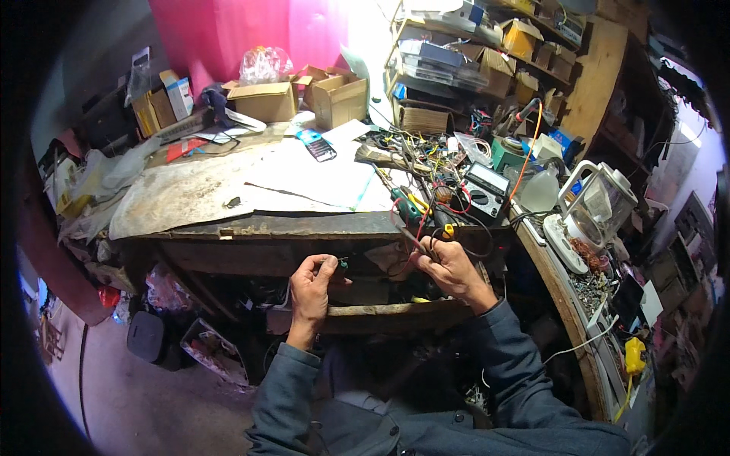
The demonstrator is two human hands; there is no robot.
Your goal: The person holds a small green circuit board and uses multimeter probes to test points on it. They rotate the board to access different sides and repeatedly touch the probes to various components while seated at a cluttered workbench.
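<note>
In front of the bench edge, my left hand (310,295) pinches a small green part (343,264) between thumb and fingertips; its exact kind is too small to make out. To the right, my right hand (455,275) is closed around dark cables (411,237), and a thin red lead (420,228) runs up beside them. The two hands are apart. Beyond my right hand, a multimeter (484,194) with a round dial lies among tangled wires. A yellow-handled tool (448,231) is close above my right knuckles.
White paper sheets (304,178) cover the worktop (209,147), with a phone-like device (315,145) on them. Cardboard boxes (262,101) stand at the back. Right of me are a clear jug (601,199) and a crowded side bench (559,311). An open drawer front (380,309) lies below my hands.
</note>
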